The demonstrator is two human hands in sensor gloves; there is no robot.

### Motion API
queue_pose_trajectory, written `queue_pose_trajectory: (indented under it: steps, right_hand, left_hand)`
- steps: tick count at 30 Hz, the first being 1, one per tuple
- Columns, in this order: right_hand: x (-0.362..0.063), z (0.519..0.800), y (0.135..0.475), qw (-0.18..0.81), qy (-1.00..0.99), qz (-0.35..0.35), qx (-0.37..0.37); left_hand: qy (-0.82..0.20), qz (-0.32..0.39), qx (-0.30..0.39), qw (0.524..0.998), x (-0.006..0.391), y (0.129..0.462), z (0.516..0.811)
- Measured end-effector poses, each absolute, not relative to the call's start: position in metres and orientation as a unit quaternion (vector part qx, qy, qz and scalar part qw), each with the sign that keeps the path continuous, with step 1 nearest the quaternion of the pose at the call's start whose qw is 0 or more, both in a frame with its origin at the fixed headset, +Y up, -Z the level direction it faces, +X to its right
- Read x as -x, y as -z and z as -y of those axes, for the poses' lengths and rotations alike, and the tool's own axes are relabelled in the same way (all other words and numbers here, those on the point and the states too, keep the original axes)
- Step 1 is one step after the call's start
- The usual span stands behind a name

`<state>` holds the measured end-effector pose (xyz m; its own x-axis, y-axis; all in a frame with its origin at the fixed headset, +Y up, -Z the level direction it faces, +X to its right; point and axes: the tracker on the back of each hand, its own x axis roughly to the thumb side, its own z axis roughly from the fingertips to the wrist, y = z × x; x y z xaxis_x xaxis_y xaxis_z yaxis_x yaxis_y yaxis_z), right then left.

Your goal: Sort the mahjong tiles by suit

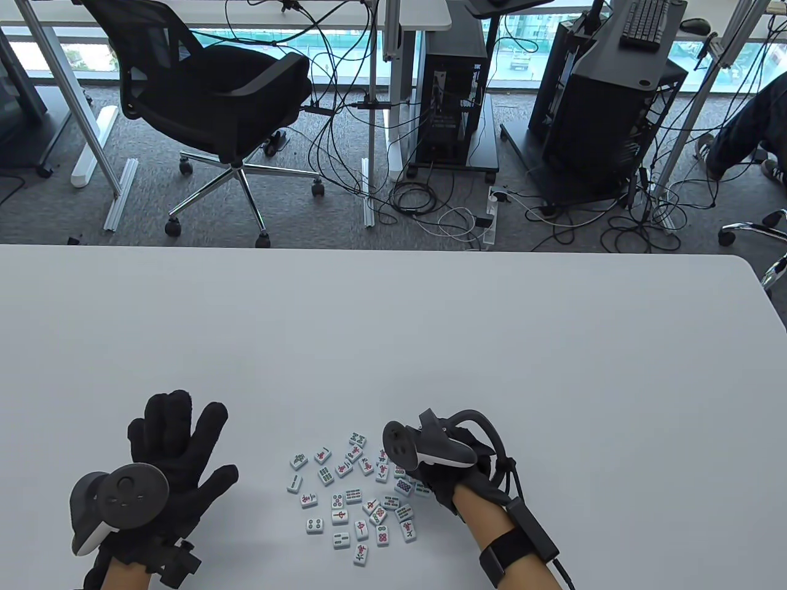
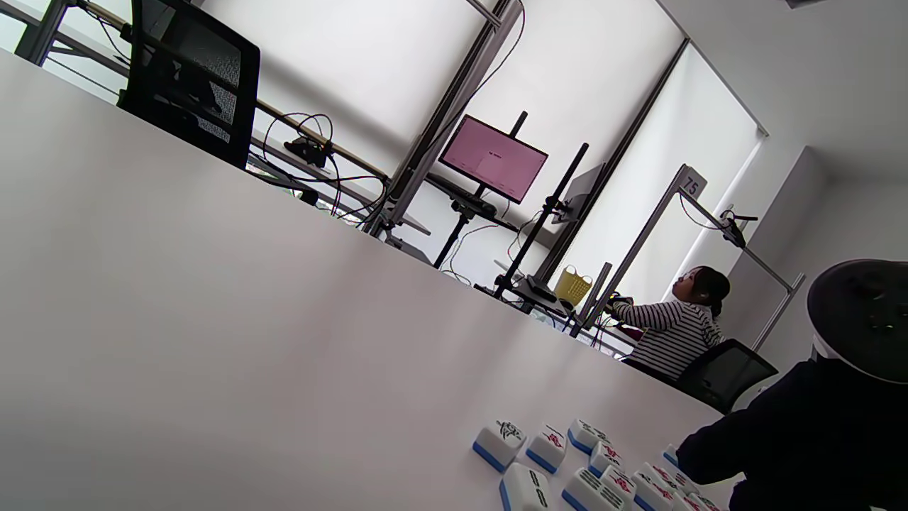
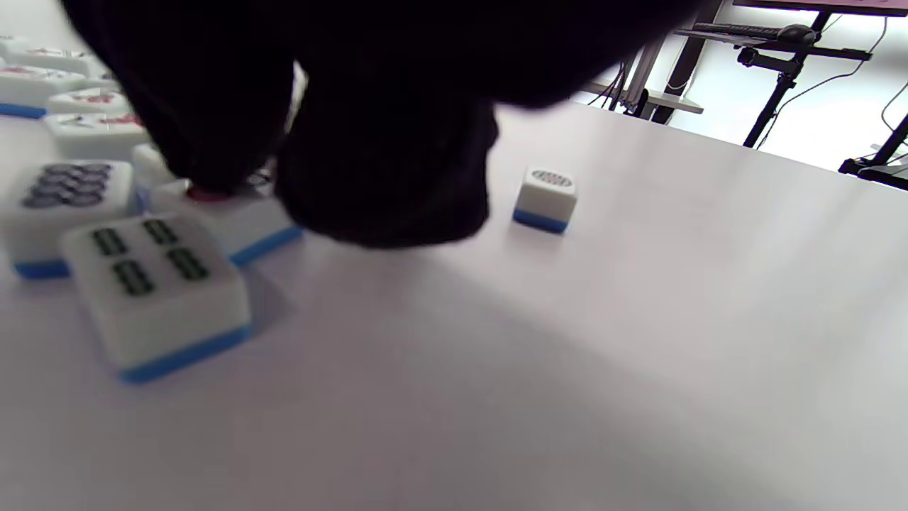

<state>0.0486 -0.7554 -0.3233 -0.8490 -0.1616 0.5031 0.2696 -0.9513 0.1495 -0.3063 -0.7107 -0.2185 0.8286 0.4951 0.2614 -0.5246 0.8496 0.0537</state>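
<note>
Several white mahjong tiles [image 1: 353,495] with blue backs lie face up in a loose cluster near the table's front edge; the left wrist view shows the cluster's near tiles [image 2: 567,461]. My left hand [image 1: 178,442] lies flat on the table left of the cluster, fingers spread, holding nothing. My right hand [image 1: 409,476] hangs over the cluster's right side, its fingers hidden under the tracker. In the right wrist view its hand [image 3: 284,206] has one finger on top of a red-marked tile [image 3: 241,223] and the thumb beside it. A bamboo tile [image 3: 152,284] and a circles tile [image 3: 64,199] sit close by.
One tile [image 3: 545,197] stands alone, apart from the cluster. The white table [image 1: 393,319] stretches wide beyond the tiles. Past its far edge are an office chair [image 1: 215,104], computer towers and floor cables. A person in a striped shirt [image 2: 674,326] sits at another desk.
</note>
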Motion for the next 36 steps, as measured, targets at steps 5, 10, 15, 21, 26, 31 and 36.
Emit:
queue_pose_trajectory:
  steps: [5, 10, 15, 21, 26, 31, 36]
  right_hand:
    - [-0.051, 0.755, 0.33, 0.141, 0.963, 0.066, 0.218]
    - [-0.048, 0.751, 0.327, 0.109, 0.958, 0.102, 0.245]
    - [-0.041, 0.762, 0.327, 0.169, 0.943, 0.126, 0.259]
    - [-0.041, 0.766, 0.329, 0.152, 0.945, 0.124, 0.262]
    - [-0.058, 0.749, 0.336, 0.094, 0.958, 0.081, 0.258]
    - [-0.088, 0.727, 0.354, 0.093, 0.971, 0.036, 0.218]
    - [-0.104, 0.736, 0.362, 0.107, 0.971, 0.063, 0.205]
  left_hand:
    - [-0.27, 0.119, -0.063, 0.953, 0.307, 0.219, 0.71]
    - [-0.273, 0.119, -0.068, 0.952, 0.307, 0.218, 0.709]
    - [-0.271, 0.119, -0.065, 0.953, 0.306, 0.218, 0.71]
    - [-0.271, 0.118, -0.063, 0.953, 0.306, 0.218, 0.709]
    - [-0.273, 0.119, -0.065, 0.953, 0.306, 0.218, 0.709]
    - [-0.271, 0.12, -0.062, 0.953, 0.305, 0.219, 0.71]
    - [-0.269, 0.119, -0.059, 0.954, 0.305, 0.219, 0.71]
